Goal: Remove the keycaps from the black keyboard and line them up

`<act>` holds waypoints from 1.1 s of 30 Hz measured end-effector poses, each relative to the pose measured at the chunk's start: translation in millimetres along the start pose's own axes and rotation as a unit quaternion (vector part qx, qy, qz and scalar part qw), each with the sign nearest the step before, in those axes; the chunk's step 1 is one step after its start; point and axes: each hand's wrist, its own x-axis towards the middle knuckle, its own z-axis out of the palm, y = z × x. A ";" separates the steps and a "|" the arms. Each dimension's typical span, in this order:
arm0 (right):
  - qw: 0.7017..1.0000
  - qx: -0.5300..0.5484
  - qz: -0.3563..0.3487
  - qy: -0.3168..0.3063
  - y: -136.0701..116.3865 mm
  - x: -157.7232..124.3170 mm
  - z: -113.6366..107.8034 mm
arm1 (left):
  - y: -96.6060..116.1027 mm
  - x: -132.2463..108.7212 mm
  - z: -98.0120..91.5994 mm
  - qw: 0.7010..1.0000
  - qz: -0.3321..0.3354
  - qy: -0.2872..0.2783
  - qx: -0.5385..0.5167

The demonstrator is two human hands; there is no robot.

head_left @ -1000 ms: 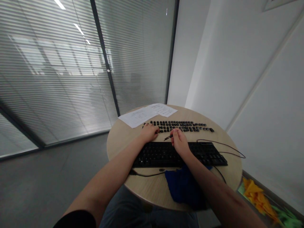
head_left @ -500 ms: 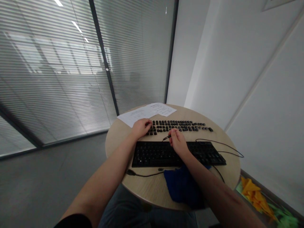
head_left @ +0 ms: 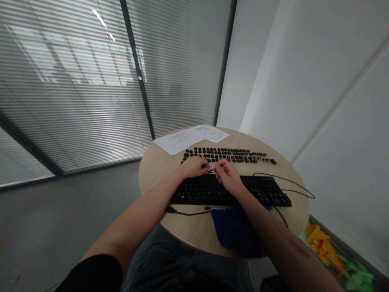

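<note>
A black keyboard [head_left: 261, 194] lies across a round wooden table [head_left: 152, 178]. Beyond it, loose black keycaps [head_left: 234, 155] are laid out in rows. My left hand [head_left: 196, 166] is curled at the keyboard's far edge, and what its fingers pinch is hidden. My right hand [head_left: 227, 177] is closed on a thin dark tool [head_left: 212, 171], whose tip points left and meets the left fingers. Both hands hover over the keyboard's upper middle rows.
Two white printed sheets [head_left: 182, 140] lie at the table's far left. A blue cloth [head_left: 234, 231] hangs over the near edge. The keyboard's cable [head_left: 296, 184] loops to the right. Yellow and green material [head_left: 323, 243] lies on the floor at the right. Glass partitions with blinds stand behind.
My left hand came back from the rows of loose keycaps to the keyboard's far edge and met the right hand's tool tip. The camera tilted slightly.
</note>
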 end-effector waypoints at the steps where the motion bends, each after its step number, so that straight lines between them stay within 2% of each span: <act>1: 1.000 -0.003 -0.005 -0.005 0.5 -0.1 0.1 | -0.2 0.0 1.7 1.000 0.000 -0.006 0.007; 4: 1.000 -0.014 -0.020 -0.018 2.7 0.2 0.1 | -1.5 0.3 5.4 0.999 -0.002 -0.025 0.019; 8: 0.999 -0.024 -0.026 -0.025 3.7 0.4 0.1 | -4.4 0.3 8.1 0.999 -0.013 -0.033 -0.015; 20: 0.997 -0.048 -0.005 -0.062 2.7 -1.8 1.6 | -9.4 -1.4 9.7 0.995 -0.014 -0.059 -0.084; 33: 0.994 -0.053 0.010 -0.100 4.3 -2.9 2.7 | -6.0 -1.4 6.5 0.996 -0.020 -0.069 -0.046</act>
